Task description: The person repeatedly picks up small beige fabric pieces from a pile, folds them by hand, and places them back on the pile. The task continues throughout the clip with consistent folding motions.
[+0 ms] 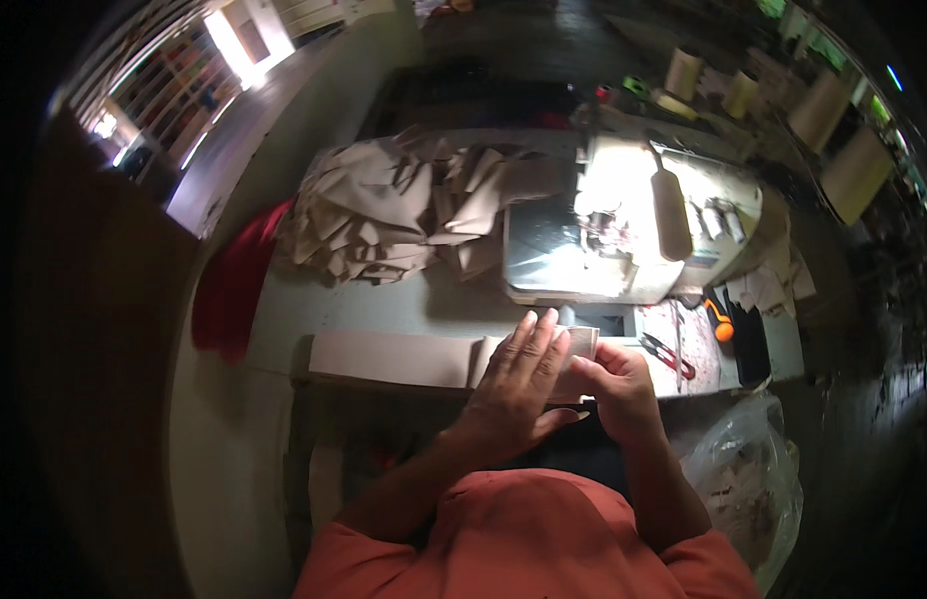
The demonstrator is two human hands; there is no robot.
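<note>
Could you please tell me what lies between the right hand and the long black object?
The head view shows red-handled snips and a thin rod between the right hand and the black object.

No text, label or number could be read; any marks on the sewing machine (633, 235) were too blurred.

A red cloth (234, 290) borders the desk (384, 309) on the left; red-handled snips (672, 358) lie near an orange object (721, 323); a clear plastic bag (753, 479) shows at lower right.
</note>
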